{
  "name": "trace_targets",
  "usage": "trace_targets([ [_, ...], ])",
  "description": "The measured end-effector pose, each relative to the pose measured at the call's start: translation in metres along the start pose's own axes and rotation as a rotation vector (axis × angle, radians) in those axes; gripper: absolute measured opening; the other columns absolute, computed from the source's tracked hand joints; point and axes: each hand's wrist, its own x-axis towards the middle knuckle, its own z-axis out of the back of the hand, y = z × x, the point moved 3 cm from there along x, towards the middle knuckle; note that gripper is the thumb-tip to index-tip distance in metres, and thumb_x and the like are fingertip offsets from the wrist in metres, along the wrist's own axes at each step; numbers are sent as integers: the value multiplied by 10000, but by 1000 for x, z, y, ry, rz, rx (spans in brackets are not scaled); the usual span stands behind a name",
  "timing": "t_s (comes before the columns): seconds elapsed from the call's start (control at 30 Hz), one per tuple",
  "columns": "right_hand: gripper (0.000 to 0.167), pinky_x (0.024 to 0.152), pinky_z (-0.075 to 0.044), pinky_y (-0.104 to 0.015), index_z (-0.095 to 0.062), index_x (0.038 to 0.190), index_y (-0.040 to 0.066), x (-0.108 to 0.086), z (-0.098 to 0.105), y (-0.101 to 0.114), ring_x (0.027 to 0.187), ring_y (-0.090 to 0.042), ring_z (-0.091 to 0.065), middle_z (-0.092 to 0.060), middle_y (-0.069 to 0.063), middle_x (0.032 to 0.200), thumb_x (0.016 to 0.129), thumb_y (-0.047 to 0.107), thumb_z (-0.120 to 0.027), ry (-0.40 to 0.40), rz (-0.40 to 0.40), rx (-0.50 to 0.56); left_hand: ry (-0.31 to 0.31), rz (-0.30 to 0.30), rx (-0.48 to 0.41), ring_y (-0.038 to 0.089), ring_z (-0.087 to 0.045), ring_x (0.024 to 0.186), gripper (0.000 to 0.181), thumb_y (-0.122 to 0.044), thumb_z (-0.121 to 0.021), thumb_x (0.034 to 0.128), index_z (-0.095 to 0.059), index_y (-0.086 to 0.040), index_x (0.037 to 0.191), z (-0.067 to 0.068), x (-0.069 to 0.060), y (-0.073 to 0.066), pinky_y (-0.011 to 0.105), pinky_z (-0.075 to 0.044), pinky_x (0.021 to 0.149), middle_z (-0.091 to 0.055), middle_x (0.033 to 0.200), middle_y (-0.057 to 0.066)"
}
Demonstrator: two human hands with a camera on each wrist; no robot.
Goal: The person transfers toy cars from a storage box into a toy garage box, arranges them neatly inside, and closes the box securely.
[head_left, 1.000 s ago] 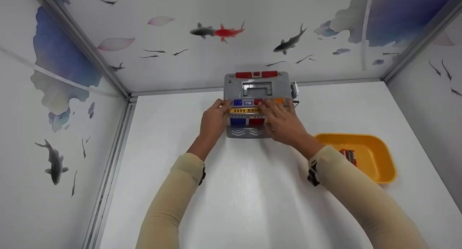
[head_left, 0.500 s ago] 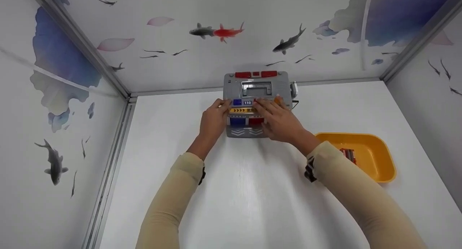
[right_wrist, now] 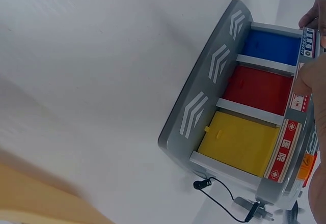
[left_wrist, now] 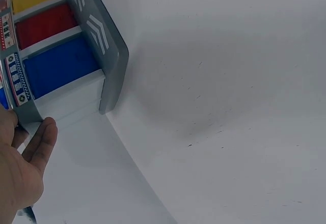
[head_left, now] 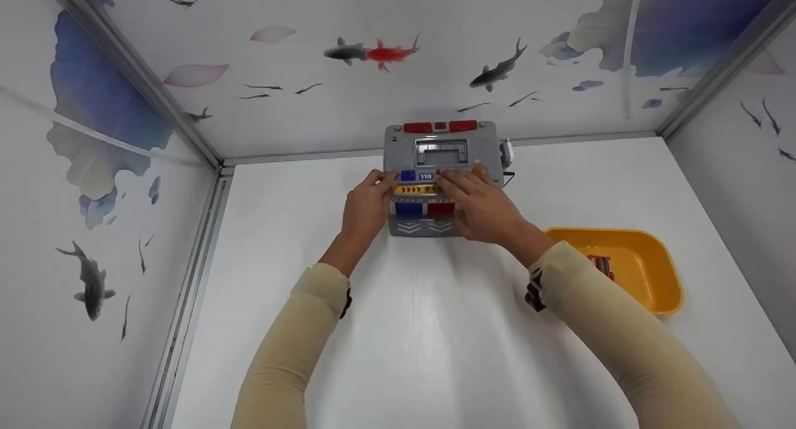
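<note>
A grey toy garage (head_left: 401,149) stands at the back of the white table, with a folded handle and red bars on its roof. Its front has a blue door (right_wrist: 272,46), a red door (right_wrist: 260,89) and a yellow door (right_wrist: 239,142), all closed. My left hand (head_left: 368,205) holds the roof's left edge between thumb and fingers. Across the right part of the roof's front lies my right hand (head_left: 488,208), fingers extended over the coloured buttons, beside the blue button (head_left: 408,175) and the "110" label. The fingertips' exact contact is partly hidden.
To the right, a yellow bin (head_left: 668,267) holds a small red and grey toy (head_left: 602,266), partly behind the right sleeve. A grey metal piece on a black cord (right_wrist: 249,208) hangs at the garage's side. The back wall (head_left: 280,124) stands close behind.
Over the first half second, my right hand shifted slightly left along the roof, uncovering more of the orange button. My left hand and the garage have stayed in place.
</note>
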Motion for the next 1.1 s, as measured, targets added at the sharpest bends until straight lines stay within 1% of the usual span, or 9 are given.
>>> trace_targets([
  [0.13,671,1391,-205,-652,-464,1685,121,0,-1,0,1610,-329,-474,-496,-111,1728,1035,124,-627,4,-6,0,2,-6,19,245,-797,1181,373,-231,-651,1137,-704,-169,1501,1,0,0,346,-660,1008,-744,1340,28],
  [0.27,675,1391,-214,-647,-466,1682,121,1,-3,1,1607,-321,-474,-494,-110,1728,1029,121,-635,-7,11,-17,2,-10,16,250,-800,1167,375,-256,-638,1143,-705,-168,1502,3,-1,0,353,-664,1000,-743,1333,36],
  [0.43,713,1389,-218,-653,-453,1687,120,-1,-6,0,1610,-322,-454,-468,-115,1737,1006,105,-665,-4,19,-35,9,-11,14,244,-797,1172,379,-274,-626,1149,-700,-176,1508,3,-1,0,351,-662,1005,-740,1333,34],
  [0.53,767,1395,-204,-647,-446,1693,120,-1,-6,0,1617,-332,-442,-457,-116,1745,978,85,-721,13,9,-29,10,-13,14,240,-797,1169,379,-269,-627,1150,-698,-176,1510,2,0,0,349,-660,1009,-739,1335,33],
  [0.63,857,1406,-164,-637,-417,1711,135,0,-4,0,1638,-335,-415,-424,-101,1770,940,70,-786,53,-9,-21,9,-11,6,241,-794,1176,378,-269,-624,1150,-700,-174,1508,2,0,0,353,-660,1012,-740,1332,33],
  [0.73,919,1409,-127,-642,-384,1728,152,-2,-3,-1,1659,-334,-383,-379,-88,1796,921,63,-813,92,-20,-21,8,-9,-3,245,-790,1194,381,-277,-618,1151,-700,-172,1508,2,-1,-1,358,-660,1015,-738,1331,33],
  [0.83,890,1407,-106,-659,-371,1733,160,-4,-3,-2,1675,-323,-354,-342,-84,1813,950,74,-787,112,-18,-28,5,-18,-4,244,-789,1199,377,-267,-620,1151,-702,-165,1504,1,-1,0,352,-661,1012,-737,1329,37],
  [0.97,819,1400,-73,-687,-386,1725,160,-6,-1,-3,1687,-314,-334,-326,-89,1823,988,99,-738,112,-9,-26,-10,-39,6,242,-801,1133,363,-218,-627,1150,-706,-159,1500,0,-1,1,349,-675,949,-734,1331,45],
  [1.1,795,1395,-32,-707,-408,1717,180,-9,0,-4,1698,-308,-313,-308,-84,1833,989,113,-721,107,-10,-20,-14,-38,4,240,-799,1118,366,-204,-634,1146,-704,-168,1503,-1,-1,2,350,-675,924,-730,1338,41],
])
